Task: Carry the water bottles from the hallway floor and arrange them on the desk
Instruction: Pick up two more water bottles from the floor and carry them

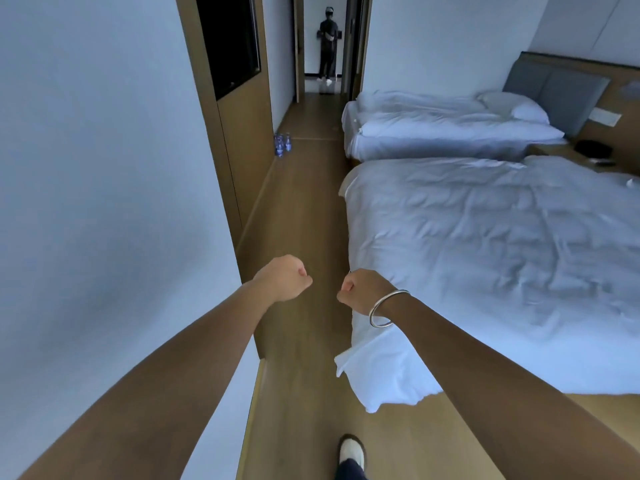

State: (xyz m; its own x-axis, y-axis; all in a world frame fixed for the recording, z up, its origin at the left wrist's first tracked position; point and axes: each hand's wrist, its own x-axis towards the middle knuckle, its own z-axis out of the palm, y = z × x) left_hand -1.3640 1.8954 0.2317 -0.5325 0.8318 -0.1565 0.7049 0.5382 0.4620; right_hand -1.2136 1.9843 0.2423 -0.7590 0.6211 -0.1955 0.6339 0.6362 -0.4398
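Note:
A small cluster of water bottles with blue labels stands on the wooden floor far ahead, against the left wall by the brown panel. Both my arms stretch forward over the floor. My left hand is curled into a fist and holds nothing. My right hand, with a silver bangle on the wrist, is also a fist with nothing in it. The two fists are close together, far short of the bottles. No desk is in view.
A white wall runs along my left. Two beds with white duvets fill the right side, leaving a narrow wooden floor strip. A person stands at the far end of the hallway. My foot shows below.

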